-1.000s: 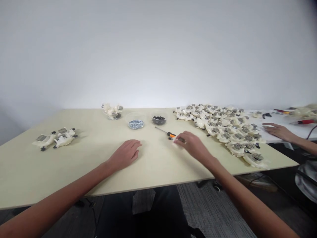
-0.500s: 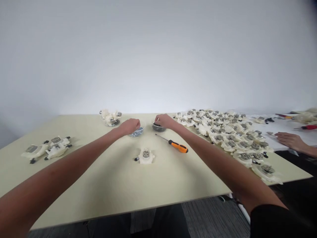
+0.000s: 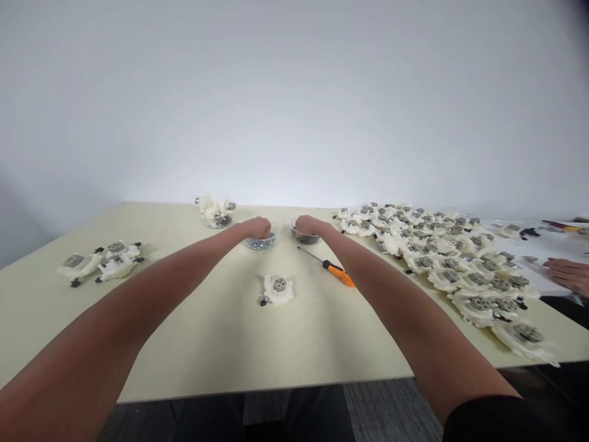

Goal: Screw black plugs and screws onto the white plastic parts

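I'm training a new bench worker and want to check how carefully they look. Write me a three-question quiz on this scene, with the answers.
1. Multiple choice: where is the person's left hand?
A) At the bowl of silvery pieces
B) On the large group of cream parts
C) Under the table
2. True or false: the person's right hand is gripping the screwdriver.
3. Fill in the blank: near the middle of the picture, a single cream part lies on the ____.

Key:
1. A
2. False; that hand is at the bowl of dark pieces, and the screwdriver lies apart from it.
3. table
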{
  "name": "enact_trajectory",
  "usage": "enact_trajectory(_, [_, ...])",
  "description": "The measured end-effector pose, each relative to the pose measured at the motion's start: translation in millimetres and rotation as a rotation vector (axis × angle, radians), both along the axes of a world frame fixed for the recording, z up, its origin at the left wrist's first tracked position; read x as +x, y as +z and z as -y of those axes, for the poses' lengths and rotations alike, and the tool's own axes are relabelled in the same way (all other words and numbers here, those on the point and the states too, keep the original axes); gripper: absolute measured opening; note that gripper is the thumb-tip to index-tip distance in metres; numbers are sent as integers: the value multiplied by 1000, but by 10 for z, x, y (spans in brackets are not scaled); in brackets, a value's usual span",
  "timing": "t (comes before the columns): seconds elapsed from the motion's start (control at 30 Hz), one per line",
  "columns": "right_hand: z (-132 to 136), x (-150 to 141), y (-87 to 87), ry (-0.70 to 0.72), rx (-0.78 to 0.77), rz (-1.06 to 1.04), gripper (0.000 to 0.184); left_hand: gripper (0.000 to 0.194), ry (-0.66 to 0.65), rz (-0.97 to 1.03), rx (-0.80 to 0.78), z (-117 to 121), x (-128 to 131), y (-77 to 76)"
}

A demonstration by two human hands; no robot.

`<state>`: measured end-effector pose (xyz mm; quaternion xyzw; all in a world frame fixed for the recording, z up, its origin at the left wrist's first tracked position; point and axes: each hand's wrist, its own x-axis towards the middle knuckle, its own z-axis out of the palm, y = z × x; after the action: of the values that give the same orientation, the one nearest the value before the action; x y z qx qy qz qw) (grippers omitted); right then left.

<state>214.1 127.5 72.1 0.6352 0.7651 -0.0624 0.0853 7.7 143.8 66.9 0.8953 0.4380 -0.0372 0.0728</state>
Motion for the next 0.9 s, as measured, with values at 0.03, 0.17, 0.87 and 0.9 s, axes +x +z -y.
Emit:
enact_trajectory(0.03, [-23,0,-15,1,-1,3,30,18,3,10,-2,-16,-25,12])
enact_trajectory(0.17, [-89,21,-75,-14,-21,3,32,17,27,37,20,-48,-66,48])
enact_trajectory(0.87, [-121,115,-147,-21,136,-78,32,22,137,668,181,581,-152,142])
enact_trajectory(0.9, [-124,115,-144,-17,131,-79,31,22,156,716,190,656,-163,133])
